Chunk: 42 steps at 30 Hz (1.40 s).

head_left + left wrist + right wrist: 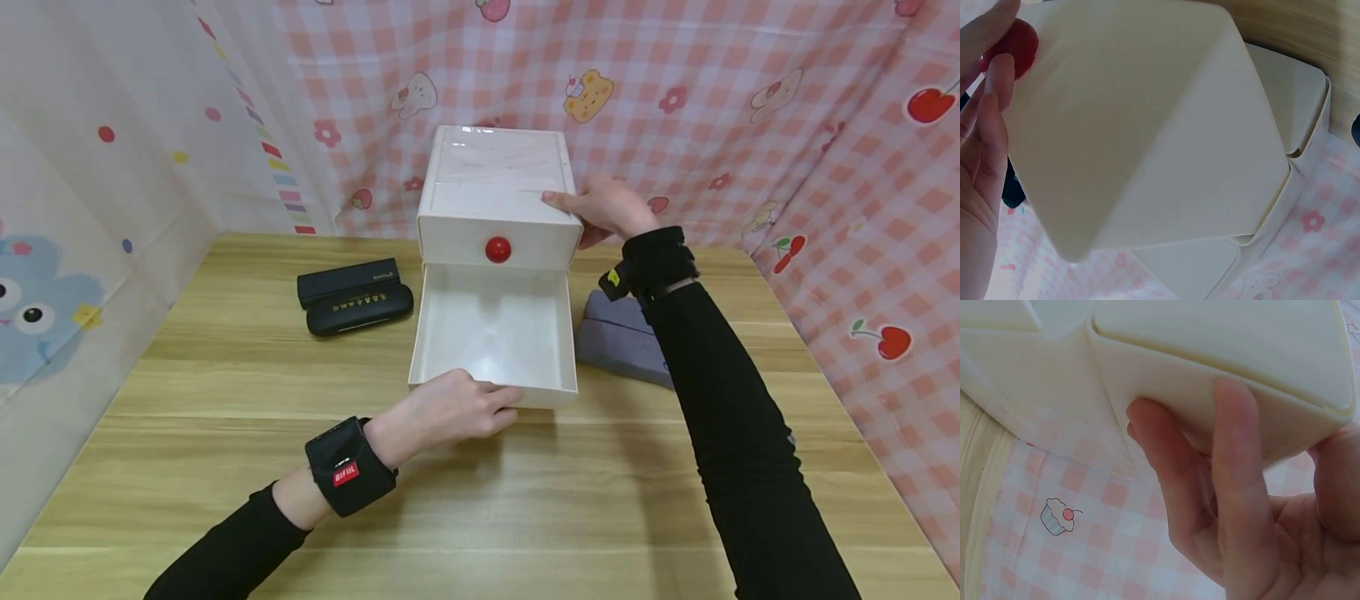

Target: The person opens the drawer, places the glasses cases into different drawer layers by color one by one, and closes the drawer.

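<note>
A white two-drawer storage box stands at the back middle of the table. Its lower drawer is pulled out, and no item shows inside; the upper drawer, with a red knob, is closed. My left hand pinches the lower drawer's red knob between thumb and fingers, as the left wrist view shows; in the head view that knob is hidden. With the thumb on top and fingers against the side, my right hand holds the box's upper right front corner.
Left of the box lie two dark cases, a long box-shaped one and a rounded glasses case. On the right, a grey-blue case is partly covered by the right forearm. Patterned curtains border the wooden table.
</note>
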Available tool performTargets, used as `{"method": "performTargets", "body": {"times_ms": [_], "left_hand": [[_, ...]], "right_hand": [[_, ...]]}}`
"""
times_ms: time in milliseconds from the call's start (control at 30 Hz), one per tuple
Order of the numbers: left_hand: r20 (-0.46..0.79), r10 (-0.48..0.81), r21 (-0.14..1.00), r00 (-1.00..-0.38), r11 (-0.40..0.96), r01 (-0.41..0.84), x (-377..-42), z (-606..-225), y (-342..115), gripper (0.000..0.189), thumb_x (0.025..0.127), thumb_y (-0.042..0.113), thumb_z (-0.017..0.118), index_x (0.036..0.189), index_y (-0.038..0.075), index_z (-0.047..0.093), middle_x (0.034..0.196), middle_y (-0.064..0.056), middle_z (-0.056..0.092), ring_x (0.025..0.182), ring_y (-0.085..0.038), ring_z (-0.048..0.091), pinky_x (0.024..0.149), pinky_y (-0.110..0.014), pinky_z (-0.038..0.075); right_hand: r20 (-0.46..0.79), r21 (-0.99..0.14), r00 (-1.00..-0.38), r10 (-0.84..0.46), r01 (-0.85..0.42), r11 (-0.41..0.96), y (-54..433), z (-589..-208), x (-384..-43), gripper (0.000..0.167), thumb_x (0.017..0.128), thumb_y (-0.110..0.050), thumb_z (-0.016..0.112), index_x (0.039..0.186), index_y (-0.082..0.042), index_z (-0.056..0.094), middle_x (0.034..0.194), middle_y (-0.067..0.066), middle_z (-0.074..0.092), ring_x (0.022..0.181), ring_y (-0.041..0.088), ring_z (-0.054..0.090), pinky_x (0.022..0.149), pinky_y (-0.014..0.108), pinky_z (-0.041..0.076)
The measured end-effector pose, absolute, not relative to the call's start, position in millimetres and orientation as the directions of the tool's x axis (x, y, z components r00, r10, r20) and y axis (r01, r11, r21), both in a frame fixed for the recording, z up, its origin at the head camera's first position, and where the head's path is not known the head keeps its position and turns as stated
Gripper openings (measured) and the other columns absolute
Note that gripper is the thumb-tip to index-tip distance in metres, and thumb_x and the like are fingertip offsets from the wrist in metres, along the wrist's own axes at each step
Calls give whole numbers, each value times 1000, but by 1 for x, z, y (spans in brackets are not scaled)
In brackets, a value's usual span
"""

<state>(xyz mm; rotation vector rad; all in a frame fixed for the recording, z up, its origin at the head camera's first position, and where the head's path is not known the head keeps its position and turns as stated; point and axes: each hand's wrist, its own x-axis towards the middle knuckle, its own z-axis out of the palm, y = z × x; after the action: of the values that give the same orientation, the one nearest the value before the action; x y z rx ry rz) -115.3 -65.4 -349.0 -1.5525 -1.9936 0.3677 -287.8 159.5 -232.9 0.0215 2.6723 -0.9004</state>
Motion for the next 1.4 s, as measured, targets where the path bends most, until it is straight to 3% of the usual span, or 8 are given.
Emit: {"method": "performTargets", "body": {"times_ms": [133, 300, 433, 567, 800, 1000, 1233, 1400], "left_hand": [[316, 935, -468, -161, 302, 831, -114, -345, -67, 12, 84, 8, 63, 79, 17, 57, 79, 9, 54, 57, -3, 52, 44, -18, 40], [467, 873, -363, -139, 332, 871, -119, -340, -69, 12, 86, 26, 68, 83, 16, 61, 77, 7, 56, 58, -6, 55, 46, -20, 44], [552, 822, -341, -138, 374, 862, -125, -334, -76, 14, 81, 22, 74, 85, 15, 62, 73, 6, 56, 56, -6, 54, 45, -20, 42], [598, 780, -290, -185, 425, 857, -132, -330, -84, 15, 80, 22, 75, 86, 14, 64, 70, 5, 56, 56, -5, 56, 46, -18, 43], [653, 669, -142, -356, 570, 809, -152, -328, -103, 12, 82, 20, 74, 89, 11, 69, 72, 1, 63, 58, -10, 61, 44, -21, 43], [679, 520, 12, -519, 698, 716, -177, -335, -127, 11, 84, 12, 71, 92, 6, 69, 84, -8, 68, 74, -22, 62, 63, -31, 52], [546, 368, 104, -753, 862, 497, -204, -358, -160, 27, 85, 15, 70, 109, 2, 65, 105, -16, 66, 98, -34, 59, 84, -45, 50], [446, 302, 107, -843, 917, 385, -216, -380, -180, 38, 84, 17, 71, 118, 2, 61, 115, -21, 63, 107, -41, 56, 85, -51, 49]], "right_hand": [[-303, -589, -949, -88, 114, 800, 160, -233, -288, 71, 88, -58, 52, 127, 1, 50, 98, 12, 64, 60, 11, 64, 63, 27, 58], [-297, -592, -950, -92, 108, 799, 160, -233, -288, 70, 88, -58, 52, 126, 1, 50, 97, 12, 64, 60, 11, 64, 63, 28, 58], [-287, -590, -953, -95, 98, 801, 160, -234, -288, 69, 88, -58, 52, 124, 1, 51, 97, 12, 64, 60, 11, 64, 63, 28, 58], [-283, -589, -955, -93, 97, 802, 160, -234, -289, 68, 88, -58, 52, 123, 0, 52, 95, 12, 64, 60, 11, 64, 63, 28, 58], [-289, -587, -953, -91, 102, 803, 161, -233, -288, 69, 88, -58, 52, 124, 1, 52, 96, 12, 64, 60, 11, 64, 62, 27, 58], [-281, -574, -955, -92, 91, 814, 160, -234, -288, 67, 89, -58, 52, 123, 0, 54, 101, 15, 65, 60, 12, 65, 63, 27, 58], [-279, -569, -956, -85, 93, 817, 160, -234, -288, 69, 87, -59, 53, 122, 0, 55, 98, 14, 66, 58, 12, 65, 61, 26, 57], [-287, -561, -955, -76, 103, 821, 160, -233, -288, 69, 87, -60, 53, 121, 1, 55, 93, 12, 65, 58, 12, 64, 60, 25, 56]]}}
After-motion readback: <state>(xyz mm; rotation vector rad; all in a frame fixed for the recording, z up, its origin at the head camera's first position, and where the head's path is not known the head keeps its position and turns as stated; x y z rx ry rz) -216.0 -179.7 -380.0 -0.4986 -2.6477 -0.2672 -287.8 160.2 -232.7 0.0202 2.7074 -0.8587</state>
